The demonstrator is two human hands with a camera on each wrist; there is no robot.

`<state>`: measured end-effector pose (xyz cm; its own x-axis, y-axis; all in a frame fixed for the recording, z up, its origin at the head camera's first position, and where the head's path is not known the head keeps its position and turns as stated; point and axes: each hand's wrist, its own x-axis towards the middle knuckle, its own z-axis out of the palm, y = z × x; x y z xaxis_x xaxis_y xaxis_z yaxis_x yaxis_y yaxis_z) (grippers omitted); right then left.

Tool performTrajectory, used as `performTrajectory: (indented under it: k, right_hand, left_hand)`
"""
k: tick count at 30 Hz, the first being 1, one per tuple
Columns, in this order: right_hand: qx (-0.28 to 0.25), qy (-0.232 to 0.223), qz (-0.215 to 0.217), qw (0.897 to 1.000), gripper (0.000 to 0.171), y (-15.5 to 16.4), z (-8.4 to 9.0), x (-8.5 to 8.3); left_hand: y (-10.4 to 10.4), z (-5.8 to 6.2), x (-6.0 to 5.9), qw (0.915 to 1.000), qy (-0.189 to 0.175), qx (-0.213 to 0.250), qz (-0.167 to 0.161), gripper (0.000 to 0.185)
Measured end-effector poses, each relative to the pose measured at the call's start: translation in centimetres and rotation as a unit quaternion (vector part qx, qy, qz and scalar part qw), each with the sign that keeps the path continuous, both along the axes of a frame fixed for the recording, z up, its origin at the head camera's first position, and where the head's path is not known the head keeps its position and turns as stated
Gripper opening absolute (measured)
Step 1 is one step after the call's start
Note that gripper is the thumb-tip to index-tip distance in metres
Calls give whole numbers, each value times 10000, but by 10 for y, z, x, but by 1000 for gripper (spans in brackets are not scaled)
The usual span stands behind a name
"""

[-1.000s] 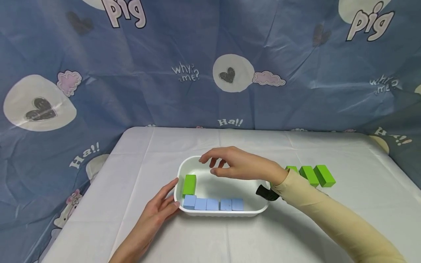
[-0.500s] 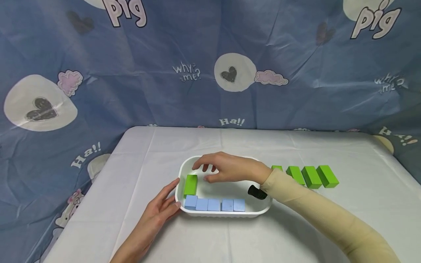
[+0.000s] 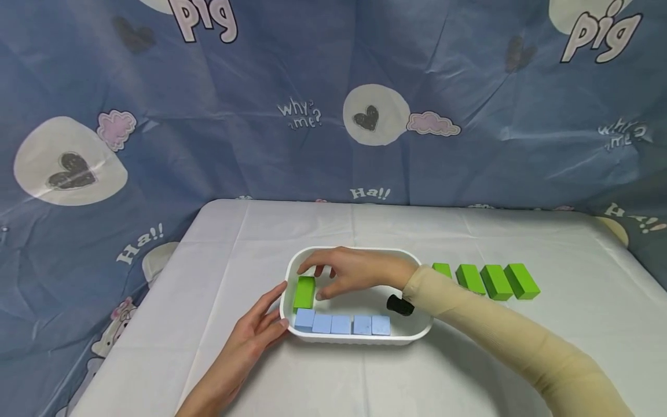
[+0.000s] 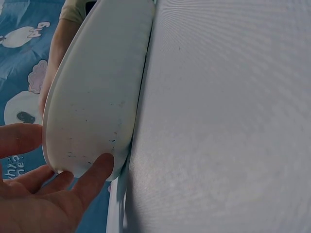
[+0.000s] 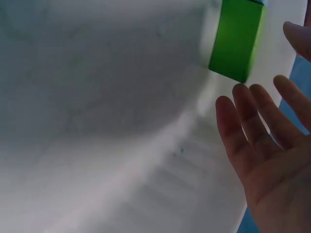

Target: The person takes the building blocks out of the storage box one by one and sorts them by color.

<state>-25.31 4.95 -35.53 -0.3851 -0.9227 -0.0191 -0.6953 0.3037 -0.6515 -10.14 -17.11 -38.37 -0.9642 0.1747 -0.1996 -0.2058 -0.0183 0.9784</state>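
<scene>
A white oval tub [image 3: 359,339] stands on the table. In it lie a green block [image 3: 304,292] at the left end and a row of several light blue blocks [image 3: 341,324] along the front wall. My left hand [image 3: 252,333] rests against the tub's left end, thumb and fingers spread over the outer wall [image 4: 87,97] and rim. My right hand [image 3: 346,269] hovers inside the tub beside the green block, fingers parted. In the right wrist view the fingertips [image 5: 240,90] are close to the green block [image 5: 235,39] with nothing in them.
Several more green blocks [image 3: 496,282] stand in a row on the white tablecloth [image 3: 469,370] right of the tub, the leftmost partly behind the right sleeve. A black wrist device [image 3: 400,304] hangs below the right wrist. A blue printed curtain [image 3: 234,116] closes off the back.
The right hand has moved left and lower, from above the tub's middle to beside the green block. My left hand has stayed against the tub.
</scene>
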Motion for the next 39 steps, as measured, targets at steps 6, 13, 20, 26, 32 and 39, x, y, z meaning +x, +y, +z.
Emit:
performTrajectory:
  k: [6, 13, 20, 26, 32, 39]
  right_hand:
    - [111, 6, 48, 9999, 49, -7, -7, -1]
    - [154, 4, -22, 9999, 48, -11, -14, 1]
    - [151, 33, -95, 9998, 47, -14, -16, 0]
    - [191, -70, -161, 9997, 47, -14, -17, -1]
    - [286, 7, -166, 9995, 55, -14, -18, 0]
    - [291, 163, -165, 9993, 57, -14, -20, -1]
  left_hand:
    - [1, 0, 0, 9999, 75, 53, -88, 61]
    - [3, 0, -1, 9999, 85, 61, -88, 61]
    - [2, 0, -1, 9999, 126, 68, -95, 61]
    - [1, 0, 0, 9999, 133, 9, -46, 61]
    - [0, 0, 1, 9999, 157, 14, -58, 61]
    - [0, 0, 2, 9998, 164, -15, -69, 61]
